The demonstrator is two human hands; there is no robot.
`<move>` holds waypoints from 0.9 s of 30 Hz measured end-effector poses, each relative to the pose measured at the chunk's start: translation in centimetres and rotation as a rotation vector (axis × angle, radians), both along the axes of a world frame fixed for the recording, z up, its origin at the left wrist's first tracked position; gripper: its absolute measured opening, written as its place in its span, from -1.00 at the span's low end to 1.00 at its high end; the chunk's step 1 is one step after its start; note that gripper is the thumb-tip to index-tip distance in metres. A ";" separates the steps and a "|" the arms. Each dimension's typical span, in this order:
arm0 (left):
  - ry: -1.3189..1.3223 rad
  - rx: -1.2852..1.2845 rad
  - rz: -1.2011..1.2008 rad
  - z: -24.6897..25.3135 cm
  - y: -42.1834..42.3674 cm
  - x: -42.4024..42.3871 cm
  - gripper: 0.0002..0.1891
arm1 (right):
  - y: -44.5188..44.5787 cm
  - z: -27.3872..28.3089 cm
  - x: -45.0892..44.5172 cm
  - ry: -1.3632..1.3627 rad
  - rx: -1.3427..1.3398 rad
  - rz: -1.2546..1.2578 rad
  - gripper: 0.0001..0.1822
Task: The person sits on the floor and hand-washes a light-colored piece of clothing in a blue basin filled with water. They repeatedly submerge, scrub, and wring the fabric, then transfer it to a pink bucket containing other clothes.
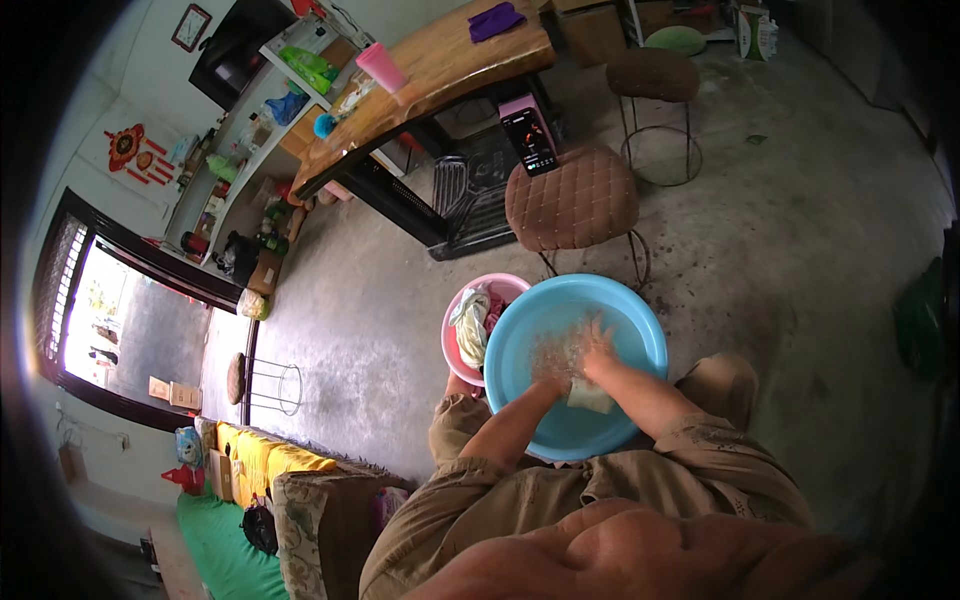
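Note:
Between my knees stands a large light-blue plastic basin (505, 330) with water in it. Both my hands are down inside it, amid splashing water or suds. My left hand (553, 375) is blurred by the splash, and its fingers are hidden. Farther in, my right hand (598, 349) has its fingers spread, with nothing visible in its grasp. Below my wrists, a pale cloth (590, 396) lies in the water, close to my right forearm. Touching the basin on the left is a smaller pink basin (448, 341) holding crumpled clothes (472, 330), cream and dark pink.
Just beyond the basin stands a brown quilted stool (574, 202) with a lit phone (529, 141) propped upright on it. Behind it is a wooden table (450, 64) bearing a pink cup (382, 67). A sofa (330, 510) sits at lower left. Wet spots mark the concrete floor (697, 292).

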State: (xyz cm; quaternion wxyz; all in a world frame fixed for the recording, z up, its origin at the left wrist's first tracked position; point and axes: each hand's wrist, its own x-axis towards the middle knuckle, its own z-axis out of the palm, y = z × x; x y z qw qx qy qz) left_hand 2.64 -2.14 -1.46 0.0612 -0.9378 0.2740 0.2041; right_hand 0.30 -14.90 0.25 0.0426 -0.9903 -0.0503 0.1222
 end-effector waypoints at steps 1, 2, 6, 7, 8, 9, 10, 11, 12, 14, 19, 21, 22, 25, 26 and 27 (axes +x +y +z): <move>0.015 0.027 -0.034 1.1 -0.6 0.0 -0.05 | -0.2 -3.1 0.5 -0.079 0.031 -0.012 -0.17; -0.013 0.032 -0.064 0.4 -0.3 -0.1 -0.07 | 0.1 -4.9 0.5 -0.154 0.066 -0.013 -0.22; -0.027 -0.053 0.076 -2.6 1.7 0.0 -0.13 | 0.4 -1.2 0.5 -0.106 0.164 0.021 -0.55; -0.009 -0.101 0.156 -2.4 1.6 0.0 -0.15 | 0.5 -1.4 0.6 -0.189 0.240 -0.013 -0.61; -0.017 -0.201 0.163 -2.2 1.6 0.0 -0.15 | 0.5 -1.5 0.5 -0.272 0.315 -0.047 -0.67; -0.023 -0.300 0.168 -1.6 1.6 0.2 -0.16 | 0.3 -1.0 0.4 -0.253 0.301 -0.015 -0.69; -0.028 -0.399 0.181 -1.1 1.8 0.1 -0.17 | 0.3 0.4 -0.1 -0.232 0.287 0.023 -0.71; -0.023 -0.455 0.197 -0.5 2.2 -0.1 -0.17 | 0.4 1.8 -0.4 -0.210 0.274 0.062 -0.73; -0.018 -0.510 0.210 0.1 2.4 -0.5 -0.18 | 0.4 3.2 -0.8 -0.199 0.246 0.094 -0.73; -0.004 -0.538 0.186 0.9 2.9 -0.7 -0.20 | 0.6 5.3 -1.1 -0.177 0.189 0.158 -0.73; 0.009 -0.619 0.083 2.6 3.2 -1.5 -0.28 | 0.5 8.4 -1.6 -0.251 0.271 0.255 -0.73; -0.024 -0.688 0.053 3.0 3.2 -1.9 -0.31 | -0.1 10.2 -2.3 -0.234 0.294 0.322 -0.73; -0.045 -0.721 0.040 3.1 3.3 -1.9 -0.32 | -0.3 10.9 -2.7 -0.237 0.307 0.351 -0.73; 0.033 -0.900 0.018 3.9 3.9 -2.1 -0.44 | -1.0 13.1 -4.0 -0.298 0.354 0.340 -0.72; 0.072 -0.833 0.075 4.5 4.2 -2.1 -0.48 | -1.4 13.5 -4.2 -0.325 0.371 0.322 -0.72; 0.123 -0.765 0.120 6.0 3.7 -2.4 -0.53 | -2.4 13.5 -4.3 -0.366 0.352 0.287 -0.74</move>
